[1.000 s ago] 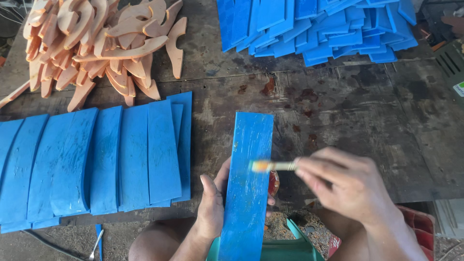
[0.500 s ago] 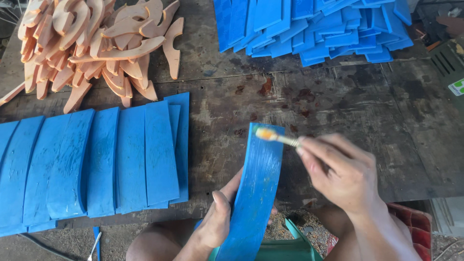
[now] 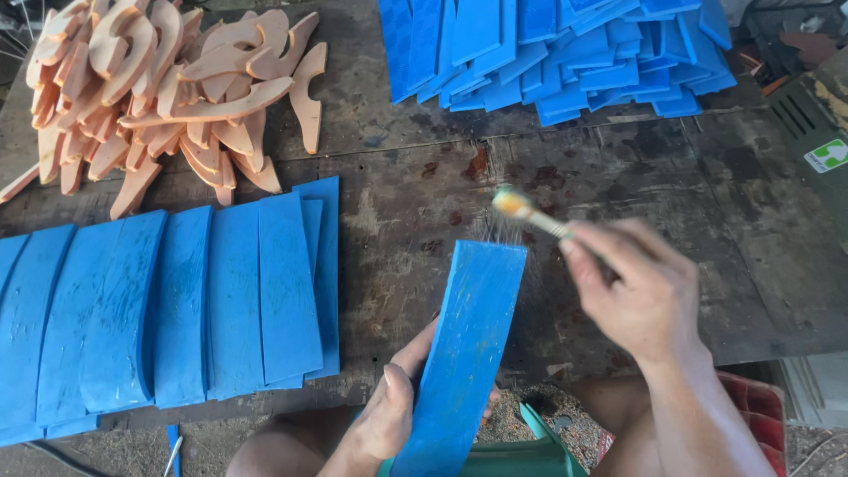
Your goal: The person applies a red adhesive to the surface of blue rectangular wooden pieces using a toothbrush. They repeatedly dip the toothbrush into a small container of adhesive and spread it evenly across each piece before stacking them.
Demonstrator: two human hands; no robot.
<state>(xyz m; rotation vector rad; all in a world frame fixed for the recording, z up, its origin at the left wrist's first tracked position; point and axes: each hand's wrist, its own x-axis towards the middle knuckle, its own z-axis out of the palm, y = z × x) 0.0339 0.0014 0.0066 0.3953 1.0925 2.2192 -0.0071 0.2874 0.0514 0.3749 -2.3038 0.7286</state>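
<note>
Left hand (image 3: 393, 411) grips the blue curved board (image 3: 464, 353) by its lower edge, tilting it up off the workbench (image 3: 707, 238) so its face is open to the brush. Right hand (image 3: 640, 296) is pinched round a small paintbrush (image 3: 528, 210), bristles just past the board's top end. Left of the board: row of blue painted boards (image 3: 168, 309) laid flat, overlapping, prob. to dry. Far side: heap of blue pieces (image 3: 565, 49) and, far left, pile of bare wood cutouts (image 3: 159, 84), kept apart from painted ones. Far right of the board: green box w/ small white-green square label (image 3: 826, 155).
</note>
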